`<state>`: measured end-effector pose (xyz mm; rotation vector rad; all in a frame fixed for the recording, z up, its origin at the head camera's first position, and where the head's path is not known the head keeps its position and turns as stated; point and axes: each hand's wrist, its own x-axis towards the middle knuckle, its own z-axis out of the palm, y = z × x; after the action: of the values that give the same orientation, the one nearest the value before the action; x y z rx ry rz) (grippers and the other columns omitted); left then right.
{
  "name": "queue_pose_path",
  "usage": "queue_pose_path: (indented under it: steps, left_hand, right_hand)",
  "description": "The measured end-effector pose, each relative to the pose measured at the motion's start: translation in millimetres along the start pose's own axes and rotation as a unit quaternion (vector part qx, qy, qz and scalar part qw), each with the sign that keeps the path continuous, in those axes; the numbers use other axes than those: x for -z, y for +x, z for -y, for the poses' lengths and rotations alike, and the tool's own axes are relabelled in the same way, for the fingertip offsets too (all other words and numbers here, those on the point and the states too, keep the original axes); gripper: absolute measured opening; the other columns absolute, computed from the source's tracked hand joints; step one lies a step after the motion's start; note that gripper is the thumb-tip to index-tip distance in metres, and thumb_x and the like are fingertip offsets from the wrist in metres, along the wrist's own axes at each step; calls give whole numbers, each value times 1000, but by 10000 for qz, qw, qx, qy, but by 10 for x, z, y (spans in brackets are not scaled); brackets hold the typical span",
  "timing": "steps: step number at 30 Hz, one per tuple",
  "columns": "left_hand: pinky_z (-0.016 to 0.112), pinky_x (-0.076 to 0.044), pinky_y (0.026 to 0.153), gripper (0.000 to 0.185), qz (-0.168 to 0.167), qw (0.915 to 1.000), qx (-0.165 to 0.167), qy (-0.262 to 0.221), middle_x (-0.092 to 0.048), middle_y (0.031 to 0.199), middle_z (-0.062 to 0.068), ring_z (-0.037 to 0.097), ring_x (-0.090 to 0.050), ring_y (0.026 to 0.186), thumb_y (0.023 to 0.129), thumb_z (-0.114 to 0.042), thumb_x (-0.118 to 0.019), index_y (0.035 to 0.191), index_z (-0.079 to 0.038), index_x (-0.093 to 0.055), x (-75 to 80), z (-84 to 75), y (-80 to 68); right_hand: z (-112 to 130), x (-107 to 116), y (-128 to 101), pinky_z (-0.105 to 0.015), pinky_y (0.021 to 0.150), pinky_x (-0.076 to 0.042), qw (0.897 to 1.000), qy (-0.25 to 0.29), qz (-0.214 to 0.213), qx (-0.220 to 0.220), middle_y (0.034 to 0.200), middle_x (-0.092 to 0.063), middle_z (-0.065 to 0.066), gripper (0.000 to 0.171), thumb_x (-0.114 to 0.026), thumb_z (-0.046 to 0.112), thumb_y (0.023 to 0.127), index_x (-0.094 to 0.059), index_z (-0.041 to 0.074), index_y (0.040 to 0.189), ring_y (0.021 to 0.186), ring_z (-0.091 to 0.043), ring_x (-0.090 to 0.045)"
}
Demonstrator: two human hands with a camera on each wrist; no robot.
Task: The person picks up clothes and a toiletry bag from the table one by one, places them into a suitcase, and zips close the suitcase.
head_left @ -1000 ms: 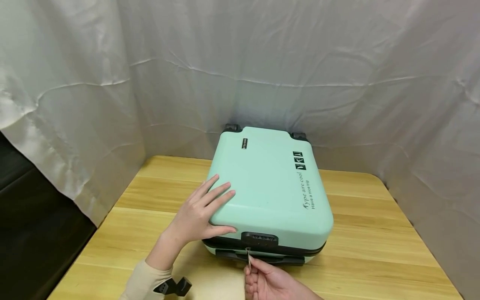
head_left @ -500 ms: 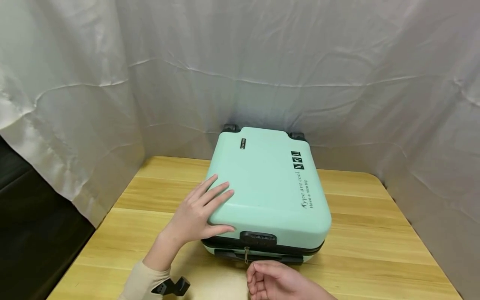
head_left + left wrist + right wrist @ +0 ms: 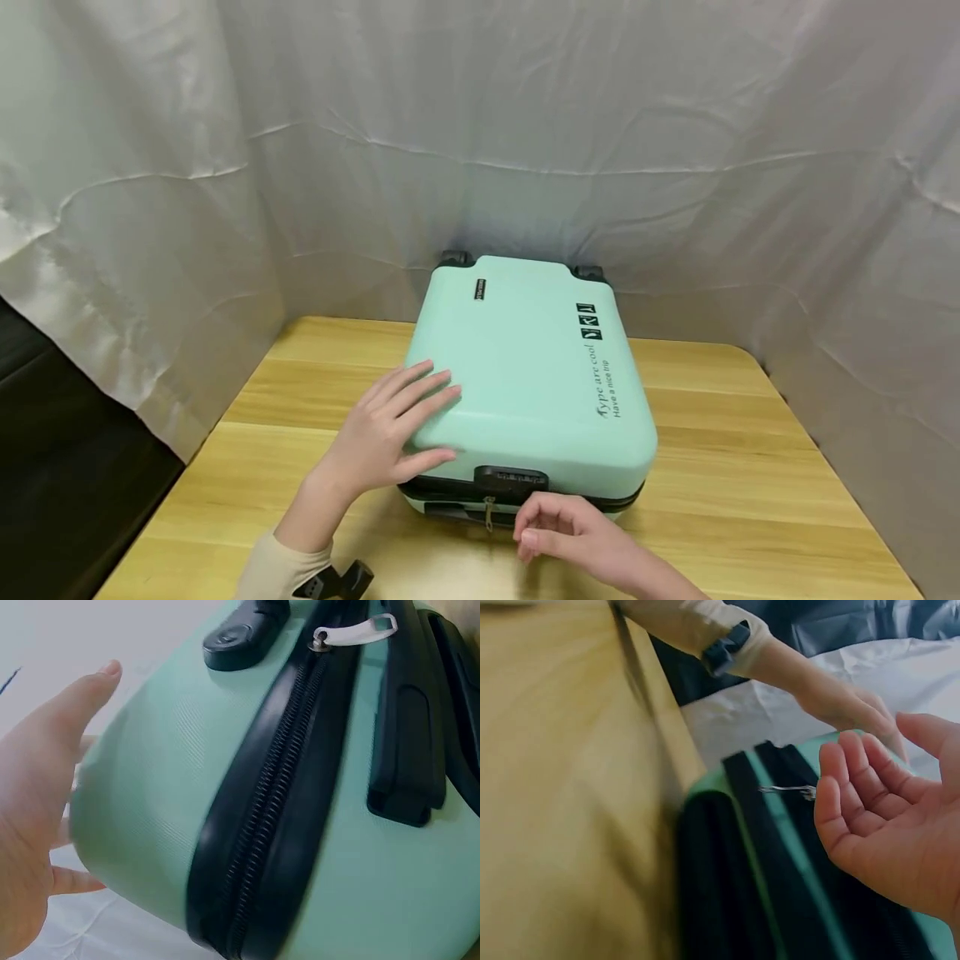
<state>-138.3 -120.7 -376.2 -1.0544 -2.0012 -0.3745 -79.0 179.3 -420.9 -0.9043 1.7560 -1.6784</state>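
Observation:
A mint-green hard-shell suitcase (image 3: 525,358) lies flat on the wooden table, its black zipper band (image 3: 262,802) facing me and the zipper teeth closed along the stretch in the left wrist view. My left hand (image 3: 386,425) rests with spread fingers on the near left corner of the lid. A metal zipper pull (image 3: 489,512) hangs below the black combination lock (image 3: 512,478). Just right of that pull is my right hand (image 3: 570,533), fingers loosely curled and holding nothing. In the right wrist view the curled fingers (image 3: 832,814) overlap the slider end of the pull.
A black carry handle (image 3: 409,742) runs along the case's near side, under the zipper. Two black wheels (image 3: 589,273) stick out at the far end, close to the grey curtain (image 3: 525,125). Bare wooden table (image 3: 735,467) extends left and right of the case.
My right hand has let go of the zipper pull and moved up and to the right, its fingers loosening. The left hand stays on the lid's corner. The head view has shifted slightly.

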Motion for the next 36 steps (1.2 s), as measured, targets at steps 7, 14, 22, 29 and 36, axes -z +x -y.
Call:
queue_pose_path:
  steps: [7,14,22,29,36]
  left_hand:
    - [54,-51,89,55,-572,9963,-513,-391,-70,117,11,34,-64,111,94,-53,-55,120,-7,-68,128,-145,86]
    - [46,-51,93,47,-976,9795,-1272,-1216,-72,108,15,36,-64,104,95,-43,-59,111,0,-70,141,-347,115]
    - [40,-50,96,45,-586,9583,-1397,-2425,-70,115,15,34,-61,111,95,-38,-62,114,2,-67,47,-563,-11]
    - [31,-50,97,38,87,9394,-1196,-3212,-70,116,10,23,-61,112,95,-31,-62,118,0,-66,-36,-646,-161]
    - [26,-54,92,37,1953,8369,130,-5111,-69,121,13,17,-65,112,104,-28,-45,128,-4,-60,-53,-600,-404]
  right_hand:
    - [115,52,-76,-24,72,-55,9505,-2604,-854,1464,94,-68,0,18,-61,4,93,-63,19,103,84,-2,-62]
    - [277,162,-65,-23,87,-48,7915,-4430,-1382,3977,100,-64,-4,19,-68,18,92,-64,5,104,95,-15,-59]
    - [427,352,54,-37,93,-44,5869,-5641,-2611,5188,93,-67,-19,37,-64,36,93,-69,-1,92,89,-35,-58]
    - [269,650,5,-39,111,-36,5968,-5878,-2861,4652,105,-63,-26,51,-63,43,93,-64,-5,107,101,-42,-54]
    - [114,797,-17,-40,117,-31,6383,-5473,-2999,4505,113,-60,-31,64,-69,49,87,-62,-10,110,119,-40,-52]
